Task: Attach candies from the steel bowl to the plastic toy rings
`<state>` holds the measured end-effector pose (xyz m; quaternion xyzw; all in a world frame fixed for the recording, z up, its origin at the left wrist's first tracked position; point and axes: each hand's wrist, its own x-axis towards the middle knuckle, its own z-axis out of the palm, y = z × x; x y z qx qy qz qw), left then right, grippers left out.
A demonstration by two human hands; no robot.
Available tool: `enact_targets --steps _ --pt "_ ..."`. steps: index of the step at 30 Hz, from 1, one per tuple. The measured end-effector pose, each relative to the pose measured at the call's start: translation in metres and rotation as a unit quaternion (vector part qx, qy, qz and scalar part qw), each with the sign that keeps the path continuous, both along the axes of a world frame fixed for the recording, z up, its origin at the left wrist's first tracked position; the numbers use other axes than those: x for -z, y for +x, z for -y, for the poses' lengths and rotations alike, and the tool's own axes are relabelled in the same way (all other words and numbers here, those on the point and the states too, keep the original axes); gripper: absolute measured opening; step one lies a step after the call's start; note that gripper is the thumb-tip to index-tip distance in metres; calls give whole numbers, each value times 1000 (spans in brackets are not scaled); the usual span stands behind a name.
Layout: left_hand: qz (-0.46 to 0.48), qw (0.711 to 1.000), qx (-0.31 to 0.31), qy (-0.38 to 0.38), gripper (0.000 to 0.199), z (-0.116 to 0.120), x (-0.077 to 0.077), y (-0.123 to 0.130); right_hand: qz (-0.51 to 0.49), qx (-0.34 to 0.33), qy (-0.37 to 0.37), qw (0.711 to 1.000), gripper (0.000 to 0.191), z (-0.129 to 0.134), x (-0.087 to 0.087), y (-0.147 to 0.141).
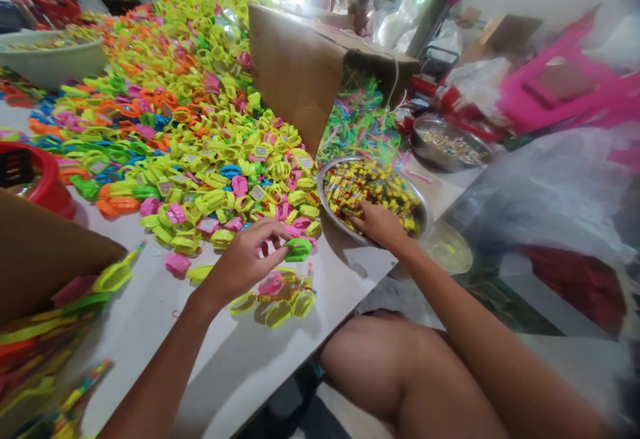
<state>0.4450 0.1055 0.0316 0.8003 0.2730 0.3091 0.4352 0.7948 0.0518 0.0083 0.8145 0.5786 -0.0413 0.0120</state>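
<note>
My left hand (253,252) pinches a green plastic piece (299,249) between thumb and fingers, above the white table (210,372). Just below it lies a small group of yellow-green and pink pieces (280,311) with colourful beaded parts. On the right, my right hand (379,224) reaches into a metal bowl (425,220) of small yellow and red items (385,192). Its fingertips are down among them, so what they hold is hidden. A big heap of yellow, orange, pink and blue plastic pieces (200,145) spreads beyond my left hand.
Behind the bowl stands a cardboard box (295,65) with thin colourful strips (357,122) spilling out. Another metal bowl (450,142) sits farther right. A red basket (55,185) and a cardboard flap (45,252) border the left side. Several people are in the background.
</note>
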Motion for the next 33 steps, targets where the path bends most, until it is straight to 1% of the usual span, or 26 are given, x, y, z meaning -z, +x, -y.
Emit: enact_targets --steps 4,8,11,13,15,16,17,18,19,20,23,25,27,31,33 --pt "5 999 16 -33 13 7 -5 0 0 -19 0 1000 28 3 -5 2" --pt "30 998 33 -33 14 10 -6 2 2 2 20 1000 26 10 -11 3" --pt "54 997 37 -39 18 12 -8 4 -3 26 61 998 26 18 -25 -4" --pt "61 997 35 -33 20 13 -10 5 -24 17 86 996 24 27 -40 -18" --pt "62 997 34 -22 20 14 -11 5 -110 -27 103 988 21 40 -58 -42" --pt "61 997 36 -17 21 14 -11 5 -186 -62 111 974 23 48 -67 -56" --pt "58 998 38 -12 22 14 -11 5 -269 -101 115 951 25 55 -75 -70" --pt "56 998 39 -5 22 14 -12 5 -323 -135 117 930 25 62 -82 -84" --pt "53 998 39 3 22 14 -12 5 -346 -162 121 916 24 67 -87 -97" --pt "50 998 39 12 21 14 -12 4 -353 -179 131 909 25 71 -90 -108" --pt "40 997 34 50 21 14 -12 3 -336 -205 155 906 27 71 -89 -126" --pt "35 996 33 73 22 15 -12 3 -337 -216 160 902 23 66 -83 -128" --pt "35 996 33 80 21 16 -13 2 -335 -221 175 899 21 62 -78 -127" --pt "42 998 32 42 20 18 -15 3 -301 -251 218 894 14 63 -75 -121" --pt "41 999 29 21 21 17 -16 2 -271 -279 223 894 17 64 -74 -118"
